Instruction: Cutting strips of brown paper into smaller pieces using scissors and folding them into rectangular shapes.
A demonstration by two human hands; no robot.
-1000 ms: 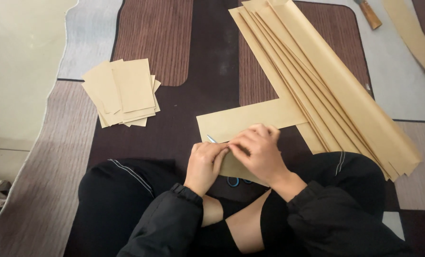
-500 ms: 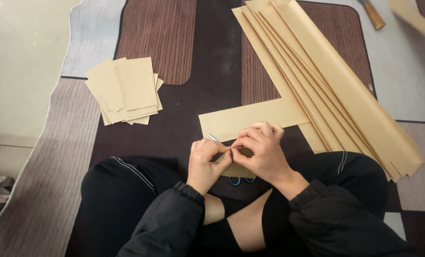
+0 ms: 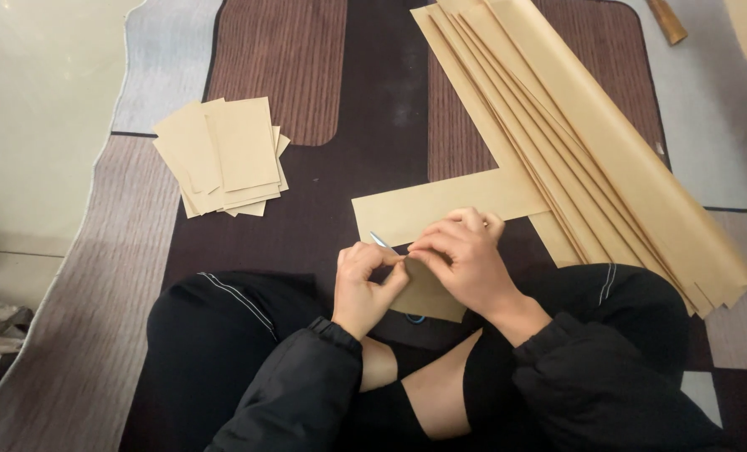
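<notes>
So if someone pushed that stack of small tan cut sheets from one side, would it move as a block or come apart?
The stack of cut sheets would probably come apart: its edges are already fanned and uneven, so nothing binds it. The sheets look thin and flat, likely light, and floppy when lifted singly. The ribbed rug under it may drag the lowest sheet, so the upper ones would likely slide first.

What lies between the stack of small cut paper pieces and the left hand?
Head view: only bare dark brown rug between the stack of cut pieces and the left hand.

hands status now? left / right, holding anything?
Left hand: closed, pinching the tan paper strip at its near edge.
Right hand: fingers curled, gripping the same strip beside the left.
</notes>
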